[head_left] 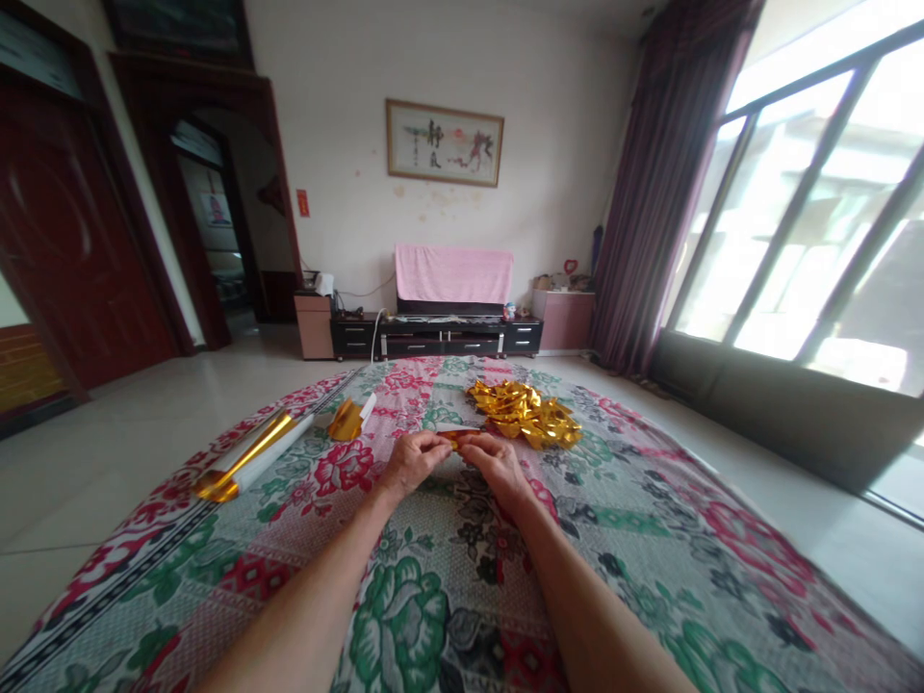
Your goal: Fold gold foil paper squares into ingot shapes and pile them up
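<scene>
My left hand [413,464] and my right hand [500,468] meet over the middle of the cloth-covered table. Between them they pinch a small piece of gold foil paper [462,435] with thumbs and fingertips. The piece looks folded, with a pale edge showing along its top; fingers cover much of it. Just beyond my right hand lies a heap of folded gold foil pieces [526,414]. Left of my left hand is a small curled stack of foil sheets [346,422], gold on one side and white on the other.
A larger loosely rolled gold and white foil sheet [252,460] lies at the table's left side. The flowered tablecloth [404,616] covers the round table. Beyond it stand a low TV cabinet [440,345] and a screen under a pink cloth [454,273]. Windows [808,192] are at right.
</scene>
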